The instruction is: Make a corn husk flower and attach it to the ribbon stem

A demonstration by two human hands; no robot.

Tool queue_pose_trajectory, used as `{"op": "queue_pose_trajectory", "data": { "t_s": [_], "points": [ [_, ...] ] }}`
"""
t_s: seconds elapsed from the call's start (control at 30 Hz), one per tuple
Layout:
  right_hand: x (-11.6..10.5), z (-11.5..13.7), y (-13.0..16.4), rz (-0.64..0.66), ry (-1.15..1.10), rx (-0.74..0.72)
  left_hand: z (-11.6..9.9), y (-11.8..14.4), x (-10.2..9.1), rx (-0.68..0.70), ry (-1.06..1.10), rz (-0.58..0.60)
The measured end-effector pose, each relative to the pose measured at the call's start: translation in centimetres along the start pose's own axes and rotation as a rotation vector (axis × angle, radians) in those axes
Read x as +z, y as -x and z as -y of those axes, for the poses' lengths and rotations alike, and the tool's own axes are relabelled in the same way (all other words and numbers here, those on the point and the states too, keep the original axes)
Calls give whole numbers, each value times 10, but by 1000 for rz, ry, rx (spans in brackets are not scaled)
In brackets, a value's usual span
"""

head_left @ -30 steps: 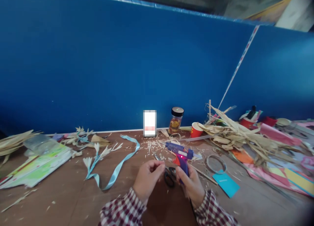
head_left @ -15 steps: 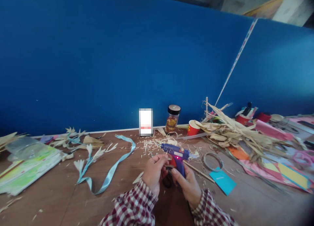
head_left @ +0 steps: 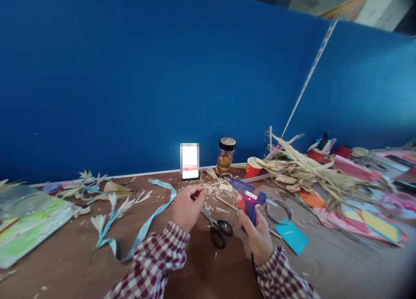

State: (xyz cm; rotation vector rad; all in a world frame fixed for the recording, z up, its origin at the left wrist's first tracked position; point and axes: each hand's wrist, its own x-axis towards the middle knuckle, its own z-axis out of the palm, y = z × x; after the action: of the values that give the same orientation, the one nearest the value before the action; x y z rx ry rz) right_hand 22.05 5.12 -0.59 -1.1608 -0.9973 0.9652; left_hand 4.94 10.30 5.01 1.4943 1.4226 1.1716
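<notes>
Right hand (head_left: 256, 234): I grip the blue glue gun (head_left: 248, 197), fingers wrapped round its handle, nozzle toward ten o'clock.
Left hand (head_left: 186, 206): curled, fingertips pinched together; its contents, I cannot tell.
Scissors (head_left: 217, 227): on the table (head_left: 65, 264) between my hands.

One view only — a head-worn camera that looked forward and slightly down across the desk (head_left: 65, 264) toward the blue wall (head_left: 130, 73). It sat close over the hands, which showed near the lower edge — the wall filled the upper half.
</notes>
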Motion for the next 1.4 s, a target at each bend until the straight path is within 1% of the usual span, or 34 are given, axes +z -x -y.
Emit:
{"op": "queue_pose_trajectory", "data": {
  "t_s": [0.1,0.17,0.27,0.37,0.47,0.53,0.67,0.77,0.87,0.97,1.07,1.17,1.23,1.27,1.33,1.4],
  "points": [
    [-5,6,-3,-157,29,-63,1,-18,-3,80,-226,50],
    [-8,7,-4,-208,28,-69,1,-27,2,111,-350,75],
    [-10,7,-5,-230,40,-69,-1,-34,14,145,-484,125],
    [-11,7,-6,-249,65,-80,-2,-39,25,169,-565,166],
    [-10,8,-6,-234,71,-81,-1,-42,32,186,-606,170],
    [-9,8,-5,-214,55,-56,0,-45,34,198,-608,162],
    [-6,8,-3,-172,-30,-25,4,-48,33,212,-550,142],
    [-5,9,-2,-119,-184,-6,6,-45,33,208,-451,153],
    [-5,11,-3,-53,-349,74,6,-35,38,187,-311,227],
    [-3,14,-2,-5,-456,134,3,-20,51,167,-143,322],
    [-1,14,-1,24,-523,144,0,-5,64,175,13,419],
    [-1,15,0,73,-544,163,-2,5,70,162,78,507],
    [-1,15,0,87,-532,169,-2,4,65,150,74,500],
    [-2,16,-1,75,-525,164,-2,3,60,143,62,470],
    [-4,18,-3,10,-513,154,-2,-3,41,130,24,369],
    [-6,19,-6,-108,-492,155,-2,-7,17,115,-23,223]
  ]
}}
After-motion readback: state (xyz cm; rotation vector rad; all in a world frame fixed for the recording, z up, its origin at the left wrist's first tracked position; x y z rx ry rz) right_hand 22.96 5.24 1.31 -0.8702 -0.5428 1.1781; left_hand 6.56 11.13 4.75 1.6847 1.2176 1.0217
